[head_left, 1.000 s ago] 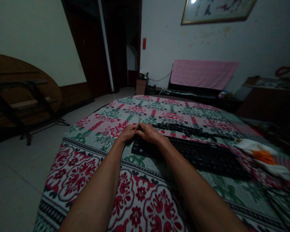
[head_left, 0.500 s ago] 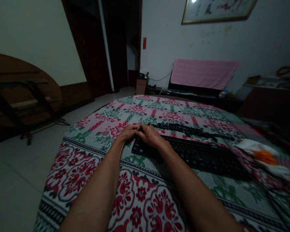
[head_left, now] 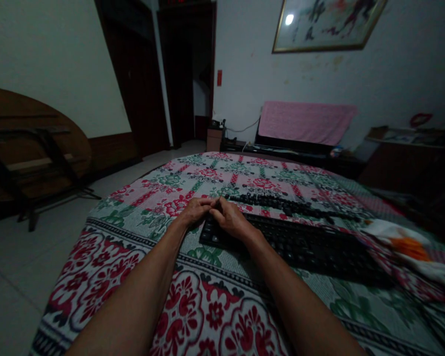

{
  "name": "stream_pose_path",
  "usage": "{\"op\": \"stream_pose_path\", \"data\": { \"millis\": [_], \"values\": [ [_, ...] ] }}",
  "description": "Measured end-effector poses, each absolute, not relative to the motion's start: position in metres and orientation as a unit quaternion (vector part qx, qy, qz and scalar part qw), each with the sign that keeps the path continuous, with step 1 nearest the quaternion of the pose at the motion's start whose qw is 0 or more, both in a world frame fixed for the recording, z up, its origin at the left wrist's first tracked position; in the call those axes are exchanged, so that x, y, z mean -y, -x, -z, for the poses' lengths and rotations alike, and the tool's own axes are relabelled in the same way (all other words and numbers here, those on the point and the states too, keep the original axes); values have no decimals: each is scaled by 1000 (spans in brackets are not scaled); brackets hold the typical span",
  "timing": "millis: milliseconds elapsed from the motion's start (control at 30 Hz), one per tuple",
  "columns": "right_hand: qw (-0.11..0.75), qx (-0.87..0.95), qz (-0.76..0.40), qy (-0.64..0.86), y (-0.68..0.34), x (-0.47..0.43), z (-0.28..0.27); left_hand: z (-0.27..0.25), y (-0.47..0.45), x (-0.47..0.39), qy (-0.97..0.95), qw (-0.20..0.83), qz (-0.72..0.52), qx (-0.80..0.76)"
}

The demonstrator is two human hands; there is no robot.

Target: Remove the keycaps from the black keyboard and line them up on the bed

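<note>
A black keyboard (head_left: 311,247) lies on the patterned cloth, its left end partly under my hands. My right hand (head_left: 230,217) is closed at the keyboard's upper left corner, pinching a small black piece (head_left: 217,202) that looks like a keycap. Fingertips of my left hand (head_left: 196,210) meet those of the right at that piece. The left fingers are pressed together, and whatever they grip is hidden. Just behind the keyboard, several loose black keycaps (head_left: 282,201) form a long, uneven row.
A white and orange cloth (head_left: 410,244) lies right of the keyboard, with dark cables (head_left: 426,306) in front of it. The patterned cloth (head_left: 215,311) covers the whole surface. Beyond stand a pink-towel-covered object (head_left: 306,121) and, at left, a folded round table (head_left: 33,143).
The camera view has tilted up slightly, so the scene sits lower in the picture. Both hands stay together at the keyboard's left end, and the dark piece between the fingertips shows more clearly.
</note>
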State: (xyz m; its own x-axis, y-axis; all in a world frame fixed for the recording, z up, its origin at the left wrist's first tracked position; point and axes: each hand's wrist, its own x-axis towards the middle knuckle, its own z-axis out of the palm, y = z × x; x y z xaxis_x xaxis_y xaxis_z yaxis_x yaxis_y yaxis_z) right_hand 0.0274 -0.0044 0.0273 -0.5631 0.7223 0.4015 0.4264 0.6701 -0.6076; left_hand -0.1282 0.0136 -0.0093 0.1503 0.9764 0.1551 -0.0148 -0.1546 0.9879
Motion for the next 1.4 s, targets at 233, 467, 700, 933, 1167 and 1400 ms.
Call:
{"op": "stream_pose_path", "data": {
  "millis": [233, 467, 700, 933, 1167, 1400],
  "values": [
    [300, 857, -216, 359, -29, 4, -29, 17, 129, -19, -586, 476, -506, -416],
    [313, 872, -171, 334, -25, 8, -26, 19, 132, -21, -617, 456, -494, -410],
    [303, 887, -155, 313, -23, 9, -27, 21, 134, -24, -627, 435, -490, -421],
    [282, 902, -125, 304, -20, 7, -29, 29, 137, -29, -620, 455, -494, -406],
    [308, 902, -129, 274, -19, 12, -26, 27, 135, -27, -604, 484, -494, -396],
    [324, 858, -207, 341, -27, -1, -23, 19, 131, -21, -606, 461, -497, -416]
  ]
}}
